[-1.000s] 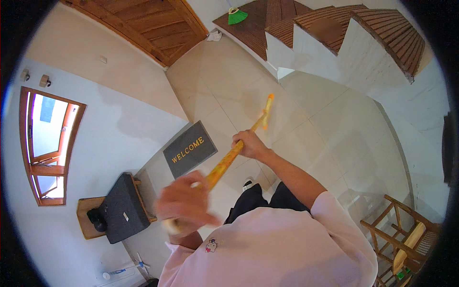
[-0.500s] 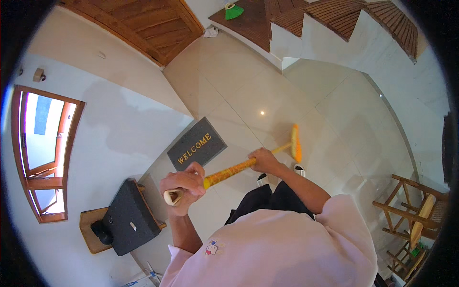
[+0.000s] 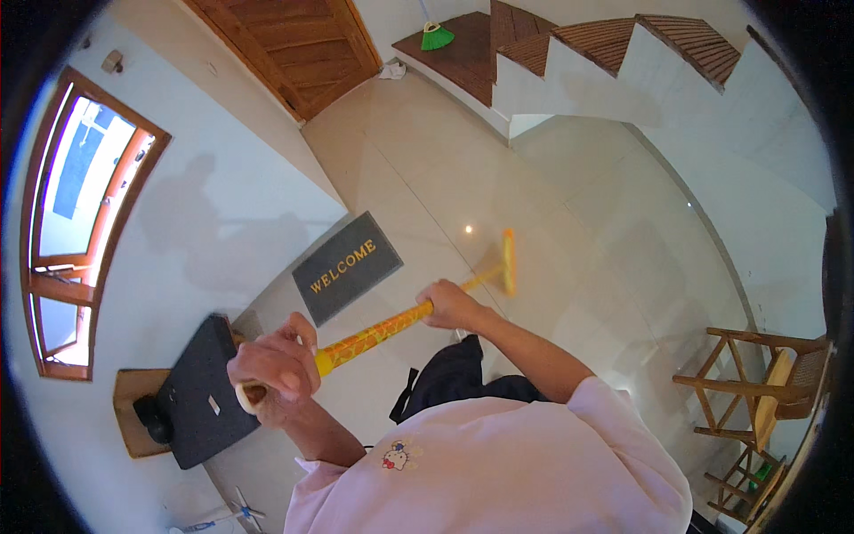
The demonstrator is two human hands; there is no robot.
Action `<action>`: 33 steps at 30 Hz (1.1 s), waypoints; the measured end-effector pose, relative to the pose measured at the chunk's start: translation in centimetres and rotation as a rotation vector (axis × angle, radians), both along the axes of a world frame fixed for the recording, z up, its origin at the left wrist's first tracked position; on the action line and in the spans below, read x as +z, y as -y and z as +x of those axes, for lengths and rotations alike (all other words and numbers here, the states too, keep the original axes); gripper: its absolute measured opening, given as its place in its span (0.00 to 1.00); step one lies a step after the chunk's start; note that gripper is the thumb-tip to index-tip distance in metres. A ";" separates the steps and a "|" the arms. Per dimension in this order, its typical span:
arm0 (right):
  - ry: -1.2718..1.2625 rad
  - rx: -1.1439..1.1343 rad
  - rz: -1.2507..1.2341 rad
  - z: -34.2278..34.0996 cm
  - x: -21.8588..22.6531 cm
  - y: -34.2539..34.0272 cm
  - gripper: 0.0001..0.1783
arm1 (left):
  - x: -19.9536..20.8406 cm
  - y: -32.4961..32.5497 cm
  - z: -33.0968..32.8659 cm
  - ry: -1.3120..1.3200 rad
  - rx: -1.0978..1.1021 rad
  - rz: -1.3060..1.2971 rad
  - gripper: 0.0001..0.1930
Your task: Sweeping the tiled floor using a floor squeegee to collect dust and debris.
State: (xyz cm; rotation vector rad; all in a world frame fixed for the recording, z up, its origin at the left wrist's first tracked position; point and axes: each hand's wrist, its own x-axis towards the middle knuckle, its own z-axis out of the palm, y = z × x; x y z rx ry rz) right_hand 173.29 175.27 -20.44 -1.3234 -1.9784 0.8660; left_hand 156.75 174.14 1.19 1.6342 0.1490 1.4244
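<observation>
My left hand (image 3: 276,365) is closed around the upper end of a long-handled floor tool (image 3: 378,334), near its pale, hollow-looking tip. Farther down the orange-and-yellow patterned handle, my right hand (image 3: 452,304) grips the shaft. The handle slants away to the right, ending in a narrow yellow-orange head (image 3: 509,262) on the floor. That head is slightly blurred, so whether it is a broom or a mop I cannot tell. Left of the shaft lies a dark grey doormat (image 3: 347,269) with yellow lettering.
Pale tiles (image 3: 418,169) cover the floor. At the back right rises a staircase (image 3: 596,49), with a green-bristled broom (image 3: 436,37) on its landing. Wooden chairs (image 3: 747,387) stand at the right. A dark-covered piece of furniture (image 3: 209,392) is at the left, below a window (image 3: 84,222).
Both hands and the floor tool have moved left, and its head is nearer the doormat. The whole view has shifted and turned a little.
</observation>
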 end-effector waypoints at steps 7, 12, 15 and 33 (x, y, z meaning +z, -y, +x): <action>0.044 0.047 -0.394 2.4 -3.5 17.7 0.10 | -5.6 7.8 1.6 -0.009 -0.193 -0.523 0.05; 0.024 0.028 -0.416 0.4 -4.0 22.9 0.09 | -5.0 13.2 0.0 -0.109 -0.294 -0.574 0.07; -0.053 -0.057 -0.247 -1.8 -2.6 21.7 0.08 | -2.7 14.6 -1.6 -0.120 -0.226 -0.259 0.07; 0.112 -0.378 -0.193 -8.1 -9.1 29.8 0.08 | -7.5 15.6 -9.8 -0.298 -0.365 -0.626 0.08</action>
